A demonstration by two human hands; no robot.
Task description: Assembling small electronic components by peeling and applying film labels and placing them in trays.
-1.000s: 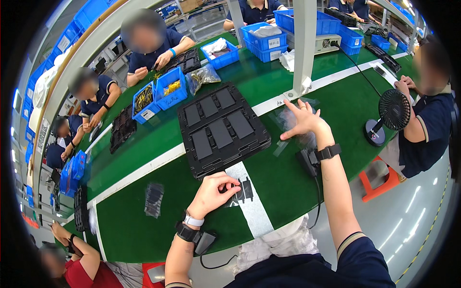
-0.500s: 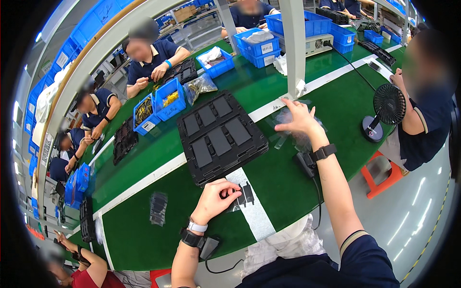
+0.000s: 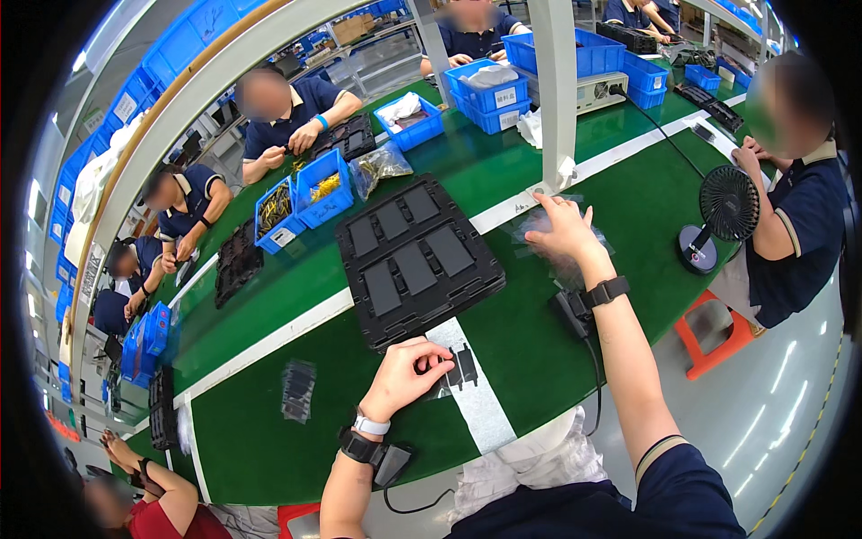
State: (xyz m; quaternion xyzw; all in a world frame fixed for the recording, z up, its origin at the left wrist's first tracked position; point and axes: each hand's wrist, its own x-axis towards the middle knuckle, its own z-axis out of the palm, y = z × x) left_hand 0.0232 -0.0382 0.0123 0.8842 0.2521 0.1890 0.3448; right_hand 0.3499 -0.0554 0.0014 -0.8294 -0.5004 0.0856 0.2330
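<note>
At a green tabletop (image 3: 242, 445), a worker in a dark short-sleeved shirt has both bare hands at work around a black tray (image 3: 449, 307) bearing six dark rectangular panels (image 3: 413, 271) in two rows. The left hand (image 3: 411, 370) is just off the near edge of the tray, its grip drawn together, thumb against curled fingers, at the edge of the black strips (image 3: 461, 366). Whether the grip clamps their film cannot be told. Those strips lie side by side near the tray, partly over a pale band (image 3: 485, 418) that runs from the tray toward the worker. The right hand (image 3: 566, 232) reaches to the right of the tray, its grip apart with forefinger extended, above a loose heap of clear film (image 3: 585, 251); contact cannot be made out. A second sheet of dark strips (image 3: 298, 391) lies to the left of the tray's near end.

Beyond the tray stand two blue bins (image 3: 325, 210), one with yellow pieces (image 3: 325, 187), beside a clear bag (image 3: 381, 169). A black fan (image 3: 727, 205) stands well to the right of the tray, in front of a seated co-worker (image 3: 799, 211). Others sit beyond the tray, heads bent over the line.
</note>
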